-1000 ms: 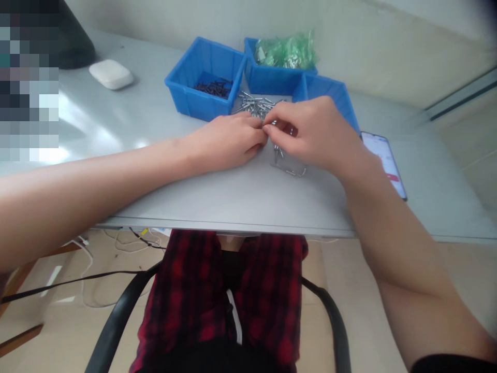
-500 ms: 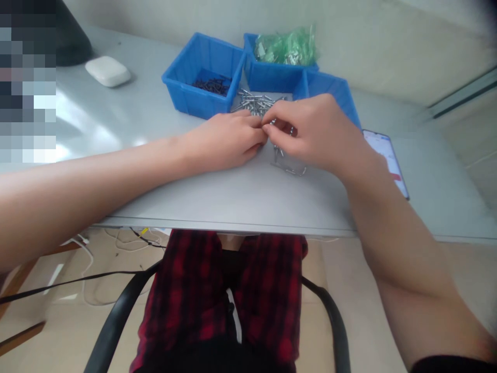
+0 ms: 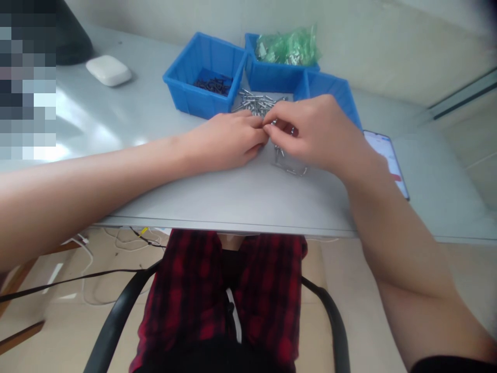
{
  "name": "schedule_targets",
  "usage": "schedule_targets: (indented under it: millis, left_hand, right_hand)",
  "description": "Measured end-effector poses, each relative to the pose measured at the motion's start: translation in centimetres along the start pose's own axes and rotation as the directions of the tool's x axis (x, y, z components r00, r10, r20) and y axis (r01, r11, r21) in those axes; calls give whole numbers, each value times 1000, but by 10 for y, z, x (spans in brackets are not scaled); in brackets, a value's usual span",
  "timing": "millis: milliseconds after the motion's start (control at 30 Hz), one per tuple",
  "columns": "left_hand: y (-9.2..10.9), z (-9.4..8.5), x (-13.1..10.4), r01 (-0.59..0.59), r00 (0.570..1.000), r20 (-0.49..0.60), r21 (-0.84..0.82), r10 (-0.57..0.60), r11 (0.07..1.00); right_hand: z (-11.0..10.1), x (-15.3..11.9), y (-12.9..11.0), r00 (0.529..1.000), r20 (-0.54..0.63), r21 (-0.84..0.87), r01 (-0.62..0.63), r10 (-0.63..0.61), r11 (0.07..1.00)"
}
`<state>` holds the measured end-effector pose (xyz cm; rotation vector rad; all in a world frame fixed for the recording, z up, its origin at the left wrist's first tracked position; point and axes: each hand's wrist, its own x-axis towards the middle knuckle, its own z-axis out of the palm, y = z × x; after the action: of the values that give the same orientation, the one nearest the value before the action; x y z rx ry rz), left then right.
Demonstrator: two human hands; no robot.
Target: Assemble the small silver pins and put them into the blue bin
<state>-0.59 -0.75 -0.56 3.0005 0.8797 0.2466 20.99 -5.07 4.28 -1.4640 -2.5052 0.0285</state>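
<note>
Both hands — left (image 3: 235,140), right (image 3: 267,126) — are brought together at the metal pins (image 3: 258,103); whether anything is gripped cannot be told.

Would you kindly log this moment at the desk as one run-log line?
left hand: beside silver pieces | right hand: fingertips at left hand, grip contents unclear | left blue bin: dark pieces | back blue bin: green bag

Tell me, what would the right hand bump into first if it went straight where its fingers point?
Most likely the left hand. The right hand points at it, and the two look very close, though I can't tell whether they touch.
</note>
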Motion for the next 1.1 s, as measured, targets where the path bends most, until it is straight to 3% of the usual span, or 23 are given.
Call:
schedule_targets:
  millis: [433, 600, 800, 1100]
  left_hand:
    - [5, -8, -2, 49, 998, 53, -55, -47, 997]
    - [7, -10, -3, 66, 993, 101, -4, -65, 998]
    - [4, -6, -4, -3, 998, 55, 52, 0, 999]
    - [4, -7, -3, 21, 997, 70, 28, -23, 999]
  right_hand:
    - [-4, -1, -5, 1000, 14, -3, 18, -18, 1000]
    - [-6, -1, -10, 999, 53, -29, 0, 2, 1000]
    - [-5, -1, -10, 998, 60, -63, 13, -9, 998]
    - [-3, -1, -6, 999, 38, -33, 30, -29, 999]
